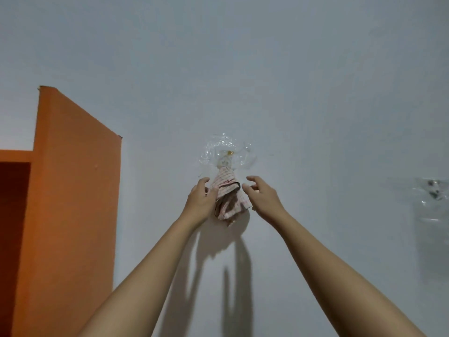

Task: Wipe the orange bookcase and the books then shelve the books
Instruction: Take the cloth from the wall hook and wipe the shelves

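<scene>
A checked white-and-red cloth hangs from a clear stick-on hook on the pale wall. My left hand touches the cloth's left side, thumb and fingers around its fold. Just right of the cloth, my right hand is raised with fingers spread and nothing in it. The orange bookcase stands at the left, its side panel facing me and a dark shelf opening at the far left edge. No books are in view.
A second clear adhesive patch with dark marks sticks to the wall at the far right. The remaining wall is bare, with shadows of my arms below the cloth.
</scene>
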Available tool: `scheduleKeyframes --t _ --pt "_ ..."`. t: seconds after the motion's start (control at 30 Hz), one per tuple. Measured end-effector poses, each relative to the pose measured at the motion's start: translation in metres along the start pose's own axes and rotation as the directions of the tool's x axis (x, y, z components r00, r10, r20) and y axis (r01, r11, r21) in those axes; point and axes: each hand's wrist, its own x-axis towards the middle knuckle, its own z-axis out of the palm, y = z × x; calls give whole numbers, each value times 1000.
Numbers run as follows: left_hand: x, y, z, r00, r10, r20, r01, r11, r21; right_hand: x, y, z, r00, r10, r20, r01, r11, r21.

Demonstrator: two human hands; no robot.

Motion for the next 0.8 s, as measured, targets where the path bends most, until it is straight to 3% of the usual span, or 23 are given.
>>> scheduleKeyframes --t 0.4,0.57,0.8 --pt "16 -21 9 998 -50 33 54 992 -110 47 -2 37 995 -80 67 77 996 47" --pt "16 -12 5 998 58 -26 -61 987 -145 57 -8 37 991 -117 -62 120 992 46" --pt "15 22 -9 977 168 -129 -202 921 -333 55 -46 16 951 -237 -199 262 959 111"
